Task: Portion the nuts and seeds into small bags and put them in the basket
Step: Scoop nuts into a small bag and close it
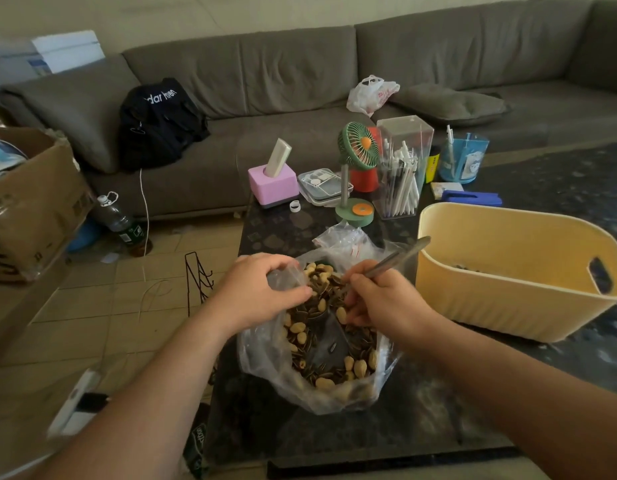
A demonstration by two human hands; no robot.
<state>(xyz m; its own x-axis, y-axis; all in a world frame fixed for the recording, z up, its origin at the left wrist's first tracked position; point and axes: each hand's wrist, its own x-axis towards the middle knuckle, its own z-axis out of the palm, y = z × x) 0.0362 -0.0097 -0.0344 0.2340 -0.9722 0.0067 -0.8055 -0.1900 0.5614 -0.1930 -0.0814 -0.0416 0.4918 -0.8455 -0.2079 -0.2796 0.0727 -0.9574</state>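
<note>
Dark marble table (pixel 421 403), left hand (pixel 262 289) pinching small bag (pixel 283 277), right hand (pixel 383 297) curled around spoon handle (pixel 397 256)

Green desk fan (pixel 356 147) on bench (pixel 560 174): pink holder (pixel 273 185) to its left, clear pen box (pixel 402 168) and blue cup (pixel 463 157) to its right. Behind it, grey sofa (pixel 300 67) with black backpack (pixel 160 123).

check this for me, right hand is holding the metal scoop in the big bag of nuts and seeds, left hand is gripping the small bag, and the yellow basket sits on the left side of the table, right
Not quite: the head view shows the yellow basket on the right side of the table, not the left. The rest holds: the right hand holds the metal scoop in the big bag, and the left hand grips the small bag.
</note>
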